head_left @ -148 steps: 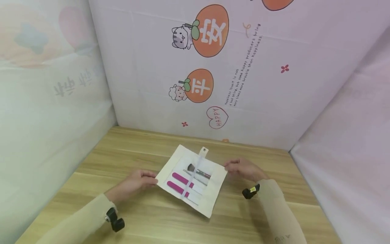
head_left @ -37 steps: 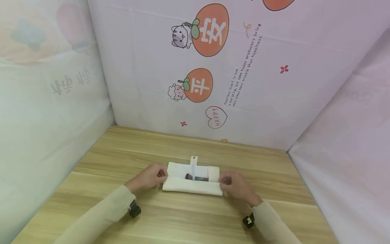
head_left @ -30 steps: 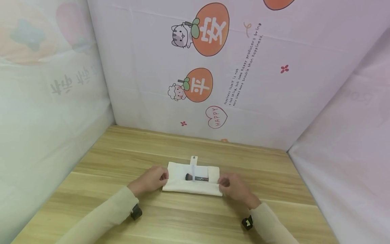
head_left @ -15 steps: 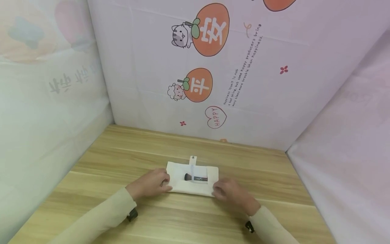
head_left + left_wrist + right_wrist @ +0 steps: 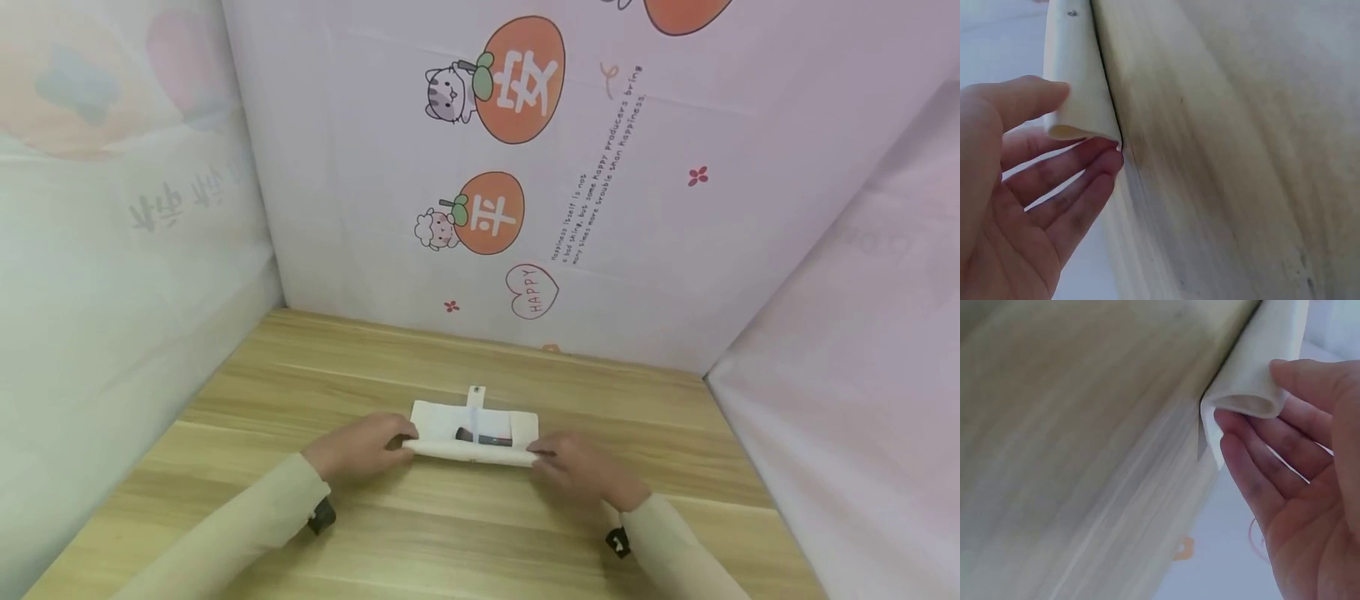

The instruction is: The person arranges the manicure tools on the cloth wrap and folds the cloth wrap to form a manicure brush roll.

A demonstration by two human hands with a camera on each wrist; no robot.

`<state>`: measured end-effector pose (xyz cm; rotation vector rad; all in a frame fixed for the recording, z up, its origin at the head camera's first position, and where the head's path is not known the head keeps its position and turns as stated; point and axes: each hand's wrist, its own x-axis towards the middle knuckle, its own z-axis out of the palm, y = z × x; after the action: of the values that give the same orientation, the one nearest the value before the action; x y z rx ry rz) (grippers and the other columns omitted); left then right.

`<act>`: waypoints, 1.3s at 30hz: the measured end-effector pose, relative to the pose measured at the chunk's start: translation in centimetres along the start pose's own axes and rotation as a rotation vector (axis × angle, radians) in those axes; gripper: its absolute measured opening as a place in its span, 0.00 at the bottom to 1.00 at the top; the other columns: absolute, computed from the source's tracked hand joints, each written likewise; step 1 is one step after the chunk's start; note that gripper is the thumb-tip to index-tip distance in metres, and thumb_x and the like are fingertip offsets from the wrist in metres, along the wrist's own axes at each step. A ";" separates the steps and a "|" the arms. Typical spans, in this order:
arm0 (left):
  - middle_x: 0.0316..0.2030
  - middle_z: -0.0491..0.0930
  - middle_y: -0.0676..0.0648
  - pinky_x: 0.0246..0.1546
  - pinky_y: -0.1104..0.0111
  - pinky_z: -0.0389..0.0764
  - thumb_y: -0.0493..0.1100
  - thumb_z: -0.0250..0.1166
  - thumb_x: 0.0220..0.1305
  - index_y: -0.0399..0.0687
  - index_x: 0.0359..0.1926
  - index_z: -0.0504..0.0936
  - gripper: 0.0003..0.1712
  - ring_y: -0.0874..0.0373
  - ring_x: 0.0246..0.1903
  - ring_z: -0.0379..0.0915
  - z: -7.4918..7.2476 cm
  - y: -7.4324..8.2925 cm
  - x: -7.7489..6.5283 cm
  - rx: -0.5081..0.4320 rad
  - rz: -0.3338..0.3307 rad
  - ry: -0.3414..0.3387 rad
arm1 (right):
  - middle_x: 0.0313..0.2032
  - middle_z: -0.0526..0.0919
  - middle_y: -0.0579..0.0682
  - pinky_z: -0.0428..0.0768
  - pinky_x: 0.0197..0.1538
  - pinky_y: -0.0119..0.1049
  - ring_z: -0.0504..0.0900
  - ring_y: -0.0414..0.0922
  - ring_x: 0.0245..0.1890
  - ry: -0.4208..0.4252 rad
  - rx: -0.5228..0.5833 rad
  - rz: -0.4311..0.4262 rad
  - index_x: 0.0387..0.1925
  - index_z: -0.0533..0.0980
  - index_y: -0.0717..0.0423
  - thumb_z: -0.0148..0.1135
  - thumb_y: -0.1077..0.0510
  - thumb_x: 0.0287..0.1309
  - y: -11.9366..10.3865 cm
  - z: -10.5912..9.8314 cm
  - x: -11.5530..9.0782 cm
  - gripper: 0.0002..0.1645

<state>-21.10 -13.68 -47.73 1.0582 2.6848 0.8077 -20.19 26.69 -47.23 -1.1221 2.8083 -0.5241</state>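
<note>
A cream-white brush roll point(image 5: 442, 451) lies on the table, its near side folded over into a flat roll. On the part still spread out, a makeup brush point(image 5: 495, 440) with a dark head lies under a pale strap. From the far edge a tab point(image 5: 476, 397) with a metal snap sticks out. My left hand point(image 5: 363, 447) pinches the left end of the fold, thumb on top and fingers beneath, as the left wrist view shows. At the other end my right hand point(image 5: 585, 471) grips the fold point(image 5: 1257, 369) likewise. Whatever lies inside the fold is hidden.
Around the roll is the wood-grain table point(image 5: 465, 533). A printed white cloth point(image 5: 360, 208) rises behind it, with more cloth at the left and right sides. Black wrist cameras point(image 5: 322, 517) sit at both sleeves.
Earlier the brush roll was held spread out, showing two pink-purple pieces and the brush. Its near side has since been folded over them, and in the last half second the folded edge moved away from me.
</note>
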 end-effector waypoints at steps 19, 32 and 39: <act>0.35 0.85 0.46 0.36 0.67 0.81 0.45 0.55 0.82 0.34 0.60 0.78 0.19 0.59 0.32 0.80 -0.2 -2.1 3.5 -0.327 -0.236 0.061 | 0.51 0.90 0.56 0.85 0.45 0.38 0.88 0.44 0.37 0.138 0.502 0.539 0.53 0.87 0.57 0.64 0.44 0.73 2.1 -0.4 3.0 0.23; 0.41 0.83 0.44 0.44 0.58 0.82 0.42 0.62 0.75 0.36 0.53 0.83 0.15 0.54 0.40 0.77 0.5 -1.2 4.6 -0.051 -0.226 0.164 | 0.25 0.88 0.49 0.81 0.30 0.33 0.84 0.42 0.25 0.283 0.507 0.753 0.26 0.87 0.59 0.74 0.46 0.63 2.1 1.0 4.3 0.21; 0.62 0.82 0.37 0.66 0.46 0.77 0.45 0.72 0.68 0.38 0.60 0.82 0.24 0.40 0.62 0.78 0.8 -1.2 4.7 0.055 -0.041 0.125 | 0.11 0.78 0.45 0.69 0.23 0.31 0.70 0.40 0.14 0.256 0.337 0.726 0.11 0.80 0.54 0.72 0.46 0.62 1.7 0.9 5.0 0.27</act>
<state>-25.03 -10.90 -48.72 0.9914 2.8389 0.8231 -24.78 24.18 -48.40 0.0482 2.8822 -1.0361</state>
